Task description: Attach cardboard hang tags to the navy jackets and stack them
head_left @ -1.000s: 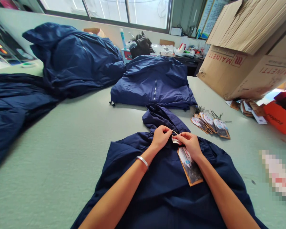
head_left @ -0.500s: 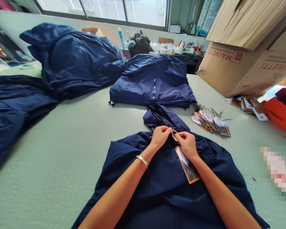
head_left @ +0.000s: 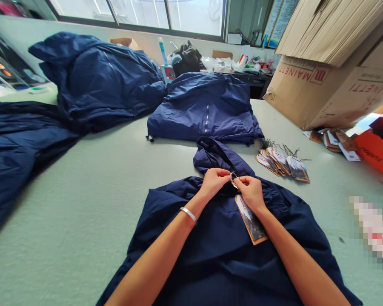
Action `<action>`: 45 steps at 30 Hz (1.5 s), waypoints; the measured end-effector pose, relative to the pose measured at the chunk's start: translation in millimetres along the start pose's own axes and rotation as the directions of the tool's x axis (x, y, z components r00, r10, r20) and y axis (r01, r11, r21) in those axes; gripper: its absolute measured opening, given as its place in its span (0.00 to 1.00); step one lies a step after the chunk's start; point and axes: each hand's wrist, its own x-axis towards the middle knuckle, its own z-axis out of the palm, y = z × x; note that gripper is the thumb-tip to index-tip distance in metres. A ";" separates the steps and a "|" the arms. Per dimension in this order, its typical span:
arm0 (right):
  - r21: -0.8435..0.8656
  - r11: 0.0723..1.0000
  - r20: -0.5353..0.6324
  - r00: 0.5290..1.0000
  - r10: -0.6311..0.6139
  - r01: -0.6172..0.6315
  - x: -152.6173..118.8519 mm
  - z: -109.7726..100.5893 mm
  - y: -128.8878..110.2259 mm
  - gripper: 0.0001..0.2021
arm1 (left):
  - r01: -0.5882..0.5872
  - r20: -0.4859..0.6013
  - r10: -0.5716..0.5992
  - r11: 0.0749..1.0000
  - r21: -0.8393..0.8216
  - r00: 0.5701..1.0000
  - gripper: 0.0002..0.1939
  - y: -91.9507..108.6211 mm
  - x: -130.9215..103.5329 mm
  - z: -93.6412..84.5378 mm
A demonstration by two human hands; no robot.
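Head view: left hand [head_left: 215, 182] pinched nearly closed on white loop [head_left: 233, 174]; right hand [head_left: 251, 190] at its 3 to 4 o'clock, fingertips together on small white label [head_left: 234, 184], at neck of navy jacket [head_left: 191, 250]. Hang tag [head_left: 250, 222] lies on jacket at right hand's 6 o'clock, long axis 11-to-5; right hand nearer. Whether right hand grips tag's string: cannot tell.

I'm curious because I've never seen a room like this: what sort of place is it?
It's probably a clothing workshop or packing room. Several similar navy garments lie on a big table, there's a pile of printed tags, and a large cardboard box stands at the right.
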 end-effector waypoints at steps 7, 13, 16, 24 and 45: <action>-0.089 0.996 -0.043 0.999 -0.004 0.000 1.7 0.3 0.5 0.11 | 0.005 -0.056 -0.007 1.000 -0.026 0.998 0.11 -0.5 -1.4 3.0; -0.111 0.994 -0.027 1.000 -0.004 0.001 2.9 0.7 1.5 0.15 | 0.005 -0.070 -0.003 1.000 0.022 0.998 0.11 0.8 -2.3 4.1; -0.066 0.997 -0.008 1.000 0.024 -0.025 3.5 0.9 3.5 0.16 | 0.013 -0.093 -0.008 0.998 0.060 0.996 0.10 0.8 -1.4 2.8; -0.031 1.000 0.000 1.000 0.000 0.000 3.0 1.9 3.7 0.18 | 0.055 0.033 -0.056 0.998 0.009 0.998 0.11 5.2 -2.5 -1.8; 0.110 0.990 -0.023 0.996 -0.087 0.089 3.4 3.3 3.1 0.18 | -0.167 -0.141 0.177 0.983 0.082 0.974 0.05 -2.0 0.5 2.5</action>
